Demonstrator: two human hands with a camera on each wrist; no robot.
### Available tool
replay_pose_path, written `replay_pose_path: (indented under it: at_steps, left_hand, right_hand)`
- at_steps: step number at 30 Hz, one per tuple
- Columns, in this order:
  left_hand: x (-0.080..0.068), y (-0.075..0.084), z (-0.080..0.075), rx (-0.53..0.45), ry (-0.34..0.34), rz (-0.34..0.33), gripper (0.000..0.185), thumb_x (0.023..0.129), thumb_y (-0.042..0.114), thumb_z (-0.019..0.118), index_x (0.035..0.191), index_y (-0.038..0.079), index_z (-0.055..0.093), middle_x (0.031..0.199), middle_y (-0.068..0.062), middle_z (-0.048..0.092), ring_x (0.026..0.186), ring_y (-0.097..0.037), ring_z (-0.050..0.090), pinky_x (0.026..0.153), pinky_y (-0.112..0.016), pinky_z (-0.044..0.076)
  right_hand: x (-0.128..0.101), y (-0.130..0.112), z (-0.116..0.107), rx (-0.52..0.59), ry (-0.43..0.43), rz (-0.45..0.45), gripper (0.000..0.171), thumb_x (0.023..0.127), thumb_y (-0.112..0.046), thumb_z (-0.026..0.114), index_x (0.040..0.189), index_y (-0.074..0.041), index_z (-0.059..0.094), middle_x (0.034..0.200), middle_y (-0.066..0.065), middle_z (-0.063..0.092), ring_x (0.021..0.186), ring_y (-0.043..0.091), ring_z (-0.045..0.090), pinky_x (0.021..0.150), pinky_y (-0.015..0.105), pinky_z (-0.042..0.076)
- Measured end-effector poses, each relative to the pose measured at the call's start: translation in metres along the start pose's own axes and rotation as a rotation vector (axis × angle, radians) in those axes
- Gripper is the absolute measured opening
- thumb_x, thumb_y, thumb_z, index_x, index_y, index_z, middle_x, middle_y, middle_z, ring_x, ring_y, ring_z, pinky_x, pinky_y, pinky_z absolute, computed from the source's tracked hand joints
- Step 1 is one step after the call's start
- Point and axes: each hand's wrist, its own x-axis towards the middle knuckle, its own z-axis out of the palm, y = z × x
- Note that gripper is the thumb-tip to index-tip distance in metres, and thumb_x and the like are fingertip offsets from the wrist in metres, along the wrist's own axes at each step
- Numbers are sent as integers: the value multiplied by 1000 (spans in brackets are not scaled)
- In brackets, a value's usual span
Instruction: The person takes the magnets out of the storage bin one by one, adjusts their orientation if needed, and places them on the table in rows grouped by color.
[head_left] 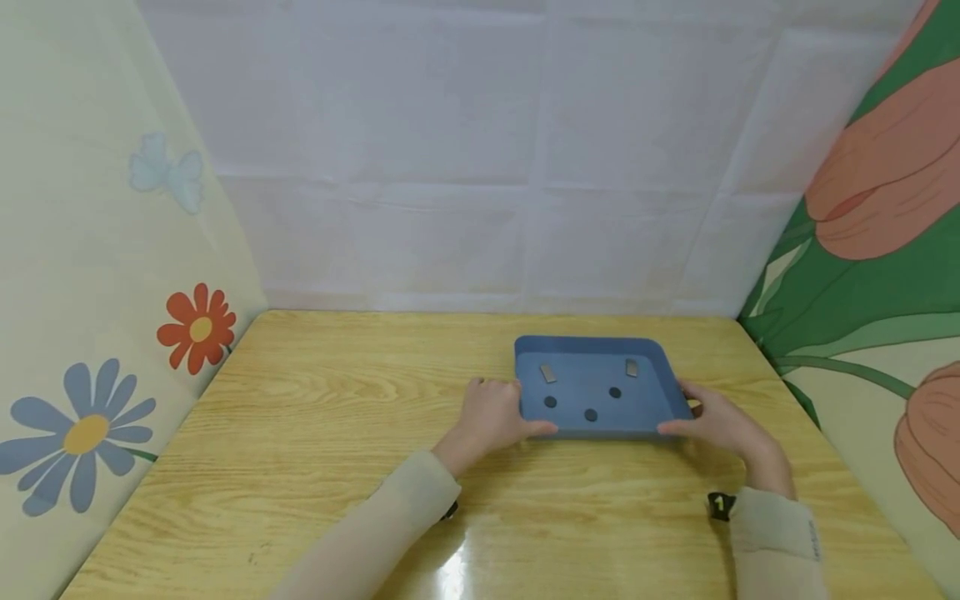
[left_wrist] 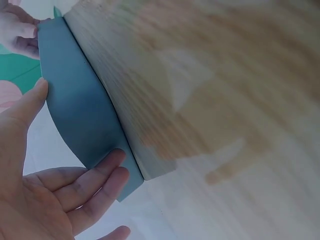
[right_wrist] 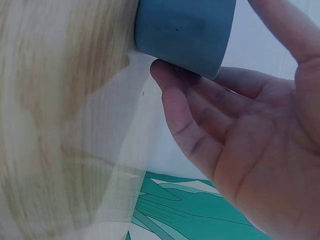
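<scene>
A shallow blue tray (head_left: 585, 343) lies on the wooden table (head_left: 337, 433), right of centre. In it are two small grey rectangular pieces (head_left: 548, 373) and three dark round discs (head_left: 590, 414). My left hand (head_left: 491, 412) holds the tray's front left corner, thumb over the front rim. My right hand (head_left: 720, 425) holds the front right corner the same way. In the left wrist view the thumb and fingers (left_wrist: 107, 167) lie on either side of the tray wall (left_wrist: 80, 110). The right wrist view shows my fingers (right_wrist: 180, 100) under the tray (right_wrist: 185, 30).
Three panels enclose the table: a cream one with flowers (head_left: 90, 333) on the left, a white one (head_left: 487, 167) at the back, a green one with tulips (head_left: 885, 250) on the right. Bare wood stretches left of the tray and in front of it.
</scene>
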Motion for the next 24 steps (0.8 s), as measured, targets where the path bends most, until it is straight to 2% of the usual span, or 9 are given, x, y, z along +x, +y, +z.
replay_pose_path:
  at_steps: [6, 10, 13, 17, 20, 24]
  left_hand:
    - [2, 2, 0, 9, 3, 5, 69, 74, 84, 68, 79, 16, 63, 63, 4, 59, 65, -13, 61, 101, -50, 52]
    - [5, 2, 0, 14, 7, 16, 67, 75, 83, 70, 70, 18, 55, 57, 6, 50, 56, -10, 51, 92, -45, 54]
    - [7, 3, 0, 16, 4, 17, 67, 75, 82, 70, 70, 18, 54, 55, 6, 48, 54, -10, 48, 86, -42, 54]
    - [8, 4, -1, -2, -11, 8, 66, 75, 82, 69, 77, 17, 60, 58, 5, 52, 56, -11, 50, 86, -42, 53]
    - [9, 5, -1, -12, -29, -6, 68, 76, 83, 69, 82, 16, 63, 62, 4, 55, 60, -12, 53, 90, -45, 53]
    - [10, 5, -2, 17, -50, -21, 68, 76, 84, 67, 79, 17, 60, 64, 5, 54, 66, -14, 56, 96, -49, 53]
  right_hand:
    - [3, 3, 2, -16, 15, 16, 106, 92, -45, 76, 159, 13, 18, 154, 42, 34, 124, 53, 56, 97, 57, 53]
    - [4, 4, 1, -21, 22, 30, 106, 92, -46, 76, 159, 12, 18, 154, 41, 34, 125, 52, 56, 96, 56, 53]
    - [4, 4, 0, -17, 29, 36, 106, 92, -46, 76, 160, 11, 17, 154, 41, 34, 125, 52, 55, 96, 56, 53]
    - [5, 5, 0, -2, 43, 42, 105, 93, -46, 75, 160, 10, 18, 155, 40, 33, 128, 54, 53, 99, 58, 52]
    - [7, 9, 1, 8, 51, 41, 104, 93, -46, 75, 160, 9, 18, 156, 40, 34, 130, 54, 51, 101, 59, 51]
    - [8, 12, 3, 20, 58, 30, 102, 93, -45, 75, 161, 7, 19, 155, 40, 35, 130, 54, 51, 100, 58, 51]
